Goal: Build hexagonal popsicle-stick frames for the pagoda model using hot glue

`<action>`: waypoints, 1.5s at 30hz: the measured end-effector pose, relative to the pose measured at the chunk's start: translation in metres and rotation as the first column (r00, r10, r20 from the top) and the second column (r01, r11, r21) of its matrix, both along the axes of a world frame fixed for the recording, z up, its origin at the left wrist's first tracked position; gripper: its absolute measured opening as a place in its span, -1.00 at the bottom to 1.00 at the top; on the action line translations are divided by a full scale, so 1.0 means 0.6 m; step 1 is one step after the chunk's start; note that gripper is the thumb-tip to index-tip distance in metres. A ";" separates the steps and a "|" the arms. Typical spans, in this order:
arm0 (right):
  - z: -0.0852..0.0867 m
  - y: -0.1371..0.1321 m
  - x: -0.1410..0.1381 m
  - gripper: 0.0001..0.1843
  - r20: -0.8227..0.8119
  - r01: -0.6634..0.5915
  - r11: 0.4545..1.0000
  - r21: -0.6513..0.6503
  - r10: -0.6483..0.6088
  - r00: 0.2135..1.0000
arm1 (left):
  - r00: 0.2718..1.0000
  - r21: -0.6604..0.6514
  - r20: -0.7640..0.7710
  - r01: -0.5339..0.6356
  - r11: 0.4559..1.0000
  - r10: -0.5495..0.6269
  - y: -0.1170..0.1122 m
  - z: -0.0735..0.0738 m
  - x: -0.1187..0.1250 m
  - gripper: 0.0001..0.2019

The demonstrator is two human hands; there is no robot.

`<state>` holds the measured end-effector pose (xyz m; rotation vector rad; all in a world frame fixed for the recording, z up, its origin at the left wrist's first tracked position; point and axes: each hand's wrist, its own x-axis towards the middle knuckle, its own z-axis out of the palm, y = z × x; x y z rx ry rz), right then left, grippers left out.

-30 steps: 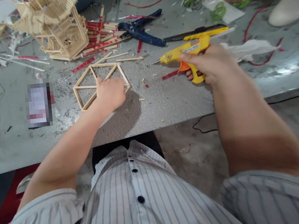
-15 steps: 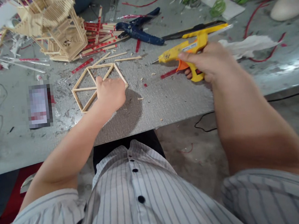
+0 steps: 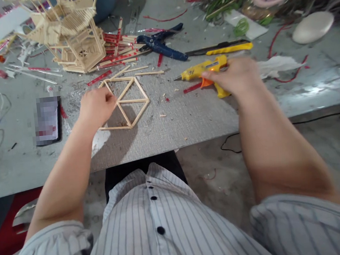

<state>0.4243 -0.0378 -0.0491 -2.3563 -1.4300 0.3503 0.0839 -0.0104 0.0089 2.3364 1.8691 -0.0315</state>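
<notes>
A hexagonal frame of thin wooden sticks (image 3: 134, 101), with spokes meeting in its middle, lies flat on the grey table. My left hand (image 3: 96, 107) is closed over its left side, fingertips pinched near the centre; the hand covers that part of the frame. To the right, my right hand (image 3: 240, 74) grips a yellow glue gun (image 3: 191, 72). Its nozzle points left toward the frame, a gap apart from it, and a finger is by the orange trigger (image 3: 206, 82).
Behind the frame stands a pagoda-like stick model (image 3: 81, 52), with red-wrapped sticks (image 3: 120, 48) and a blue-handled tool (image 3: 165, 47) beside it. A utility knife (image 3: 228, 49) lies behind the glue gun. A phone (image 3: 48, 121) is at left; a white oval object (image 3: 313, 27) at right.
My left hand has moved from the frame's right side to its left side, uncovering the right spokes. The glue gun has shifted slightly and stays in my right hand.
</notes>
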 end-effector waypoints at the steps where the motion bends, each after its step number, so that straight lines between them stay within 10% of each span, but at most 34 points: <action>1: 0.009 -0.001 -0.009 -0.45 0.036 0.050 0.997 -0.054 -0.048 0.998 | 1.000 0.009 0.003 -0.025 1.000 0.025 0.002 -0.002 -0.013 -0.66; 7: 0.046 -0.013 -0.053 -0.45 0.215 0.229 0.972 -0.059 -0.212 0.953 | 0.996 0.081 0.063 -0.065 0.995 0.060 0.017 -0.030 -0.053 -0.74; 11: 0.052 0.006 -0.107 -0.72 0.187 -0.209 0.971 0.120 0.185 0.965 | 1.000 0.047 0.010 0.009 0.999 -0.010 0.020 -0.039 -0.056 -0.74; 14: 0.044 0.040 -0.176 -0.79 0.163 -0.624 0.772 0.122 0.605 0.779 | 0.995 0.032 -0.072 0.074 0.997 -0.071 0.015 -0.046 -0.052 -0.74; 17: 0.029 0.070 -0.239 -0.82 0.191 -0.764 0.644 0.054 0.744 0.640 | 0.990 0.032 -0.094 0.111 0.993 -0.108 0.008 -0.053 -0.050 -0.73; 38: 0.003 0.048 -0.265 -0.83 0.019 -0.855 0.499 0.138 0.862 0.506 | 0.989 0.123 -0.026 0.151 0.981 -0.149 0.019 -0.074 -0.081 -0.79; 45: -0.011 0.030 -0.270 -0.83 0.189 -0.954 0.157 0.254 0.960 0.208 | 0.969 0.125 0.001 0.246 0.961 -0.248 -0.002 -0.043 -0.075 -0.72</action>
